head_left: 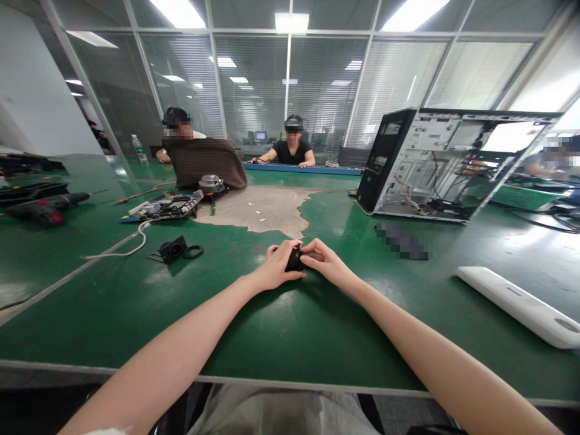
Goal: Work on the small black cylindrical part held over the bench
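Just above the green tabletop, in the middle of the head view, I hold a small black cylindrical part (294, 260) that resembles a camera lens. My left hand (278, 266) wraps round its left side, fingers over the top and thumb below. From the right, my right hand (321, 257) pinches its edge with thumb and fingertips. Much of the part is hidden by my fingers. Off to the left lie a black square bracket (174, 249) with a round opening and a black ring (193, 251), both apart from my hands.
An opened computer case (421, 163) stands at the right, with a white oblong device (521, 305) nearer me. Circuit boards (163, 206) and a cordless drill (49, 208) lie left, near a white cable (136, 244). Two people sit across the table; another is at far right.
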`<action>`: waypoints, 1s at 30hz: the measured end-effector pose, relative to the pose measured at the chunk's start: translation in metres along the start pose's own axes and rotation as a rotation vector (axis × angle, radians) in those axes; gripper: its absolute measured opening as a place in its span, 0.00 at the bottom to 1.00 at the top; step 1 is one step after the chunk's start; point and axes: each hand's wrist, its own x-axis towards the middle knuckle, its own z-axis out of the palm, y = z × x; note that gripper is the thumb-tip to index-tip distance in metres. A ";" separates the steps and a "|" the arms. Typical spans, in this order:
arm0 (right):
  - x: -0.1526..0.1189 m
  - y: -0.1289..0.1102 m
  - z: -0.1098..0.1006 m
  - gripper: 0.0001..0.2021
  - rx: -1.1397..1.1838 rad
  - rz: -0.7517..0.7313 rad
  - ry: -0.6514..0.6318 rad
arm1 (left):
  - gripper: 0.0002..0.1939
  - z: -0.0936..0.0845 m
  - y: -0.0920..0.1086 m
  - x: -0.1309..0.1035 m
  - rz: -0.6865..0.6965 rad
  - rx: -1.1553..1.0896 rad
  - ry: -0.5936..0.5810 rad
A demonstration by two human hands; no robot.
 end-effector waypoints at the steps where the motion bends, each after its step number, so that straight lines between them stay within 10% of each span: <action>1: 0.001 0.002 0.001 0.10 -0.008 0.004 0.017 | 0.32 0.000 0.000 0.000 0.001 -0.001 0.000; 30: 0.000 0.002 0.000 0.09 0.039 -0.010 0.006 | 0.32 0.000 0.000 -0.001 0.007 -0.004 0.005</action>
